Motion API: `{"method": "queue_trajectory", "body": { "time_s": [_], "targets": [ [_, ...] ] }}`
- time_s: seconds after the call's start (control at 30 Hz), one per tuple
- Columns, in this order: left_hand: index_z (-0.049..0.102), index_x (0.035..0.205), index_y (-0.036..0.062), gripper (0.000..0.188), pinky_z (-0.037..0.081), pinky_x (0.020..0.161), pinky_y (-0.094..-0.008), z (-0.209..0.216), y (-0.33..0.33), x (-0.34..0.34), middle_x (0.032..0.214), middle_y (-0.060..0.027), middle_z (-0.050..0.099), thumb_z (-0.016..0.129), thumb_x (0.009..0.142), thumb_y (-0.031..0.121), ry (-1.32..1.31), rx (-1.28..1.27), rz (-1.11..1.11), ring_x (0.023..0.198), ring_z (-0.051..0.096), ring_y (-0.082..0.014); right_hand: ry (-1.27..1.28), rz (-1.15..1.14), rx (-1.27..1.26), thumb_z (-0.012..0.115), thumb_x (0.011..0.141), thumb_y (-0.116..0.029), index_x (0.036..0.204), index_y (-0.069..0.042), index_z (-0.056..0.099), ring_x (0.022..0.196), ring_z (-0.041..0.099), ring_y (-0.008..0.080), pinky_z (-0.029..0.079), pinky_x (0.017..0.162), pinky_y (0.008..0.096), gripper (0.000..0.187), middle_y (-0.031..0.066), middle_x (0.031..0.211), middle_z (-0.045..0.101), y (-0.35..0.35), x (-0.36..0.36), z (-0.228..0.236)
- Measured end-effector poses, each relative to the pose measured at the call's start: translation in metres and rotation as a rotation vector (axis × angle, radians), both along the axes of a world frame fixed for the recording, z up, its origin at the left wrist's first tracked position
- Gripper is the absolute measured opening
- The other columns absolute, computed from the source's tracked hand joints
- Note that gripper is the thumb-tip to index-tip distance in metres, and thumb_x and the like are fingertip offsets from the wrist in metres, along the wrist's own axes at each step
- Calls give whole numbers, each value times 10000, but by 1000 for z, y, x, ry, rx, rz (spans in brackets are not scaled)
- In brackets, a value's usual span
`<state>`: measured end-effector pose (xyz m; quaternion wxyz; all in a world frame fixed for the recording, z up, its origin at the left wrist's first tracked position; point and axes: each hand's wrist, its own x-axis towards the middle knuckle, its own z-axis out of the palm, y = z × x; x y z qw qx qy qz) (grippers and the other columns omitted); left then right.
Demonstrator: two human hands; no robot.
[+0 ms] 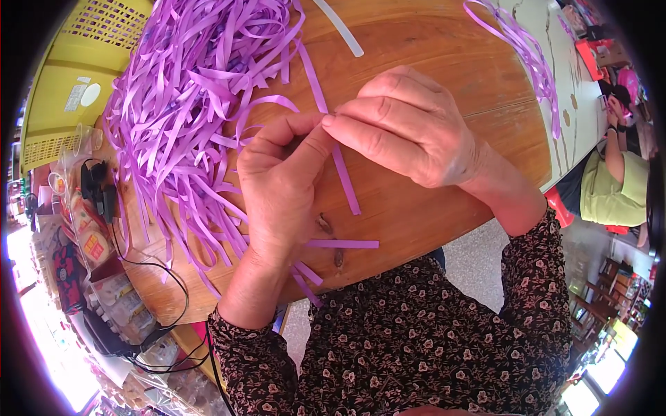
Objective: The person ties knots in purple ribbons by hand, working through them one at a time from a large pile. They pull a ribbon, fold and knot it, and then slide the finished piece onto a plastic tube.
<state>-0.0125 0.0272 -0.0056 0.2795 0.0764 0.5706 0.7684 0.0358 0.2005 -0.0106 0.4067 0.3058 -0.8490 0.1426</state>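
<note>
My left hand and my right hand meet above the table, thumbs and fingertips pinched together. Whatever lies between the fingertips is too small or covered to make out. A purple ribbon strip runs behind the pinch, from the upper left down toward me; whether the fingers hold it I cannot tell. Left of my left hand spreads a large tangled heap of purple ribbons. Other ribbon ends stick out beside my left wrist, near the table's front edge.
The wooden table carries a white strip at the back and a bunch of purple ribbons at far right. A yellow-green basket stands left, near black cables and plastic packages. Another person sits at right.
</note>
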Motion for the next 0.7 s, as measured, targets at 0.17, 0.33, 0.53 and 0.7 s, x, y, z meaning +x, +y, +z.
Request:
{"method": "queue_trajectory", "body": {
  "time_s": [0.17,0.33,0.53,0.7],
  "targets": [
    [627,929,-35,91,223,414,-165,-1,-2,-6,659,48,516,640,848,3,-171,82,-121,468,344,9,67,83,4,668,656,-96,908,14,670,672,587,193,478,541,284,275,88,797,632,7,-4,-1],
    [614,934,-29,114,243,427,-159,1,-1,-6,680,48,532,655,847,32,-154,14,-153,490,372,9,89,106,22,671,663,-109,911,12,671,673,590,194,479,540,275,277,88,797,636,13,-2,1],
    [606,930,-11,115,297,494,-142,4,-1,0,734,54,551,646,861,72,-92,-28,-143,585,420,11,-112,4,-176,797,606,-66,909,3,665,687,591,217,463,551,298,338,80,757,615,16,0,7],
    [598,924,-2,95,360,557,-142,5,4,1,775,45,562,627,870,71,-39,-26,-69,653,466,-4,-343,35,-388,780,656,-57,898,-3,657,683,590,213,473,594,290,277,86,770,628,7,5,10]
  ]
}}
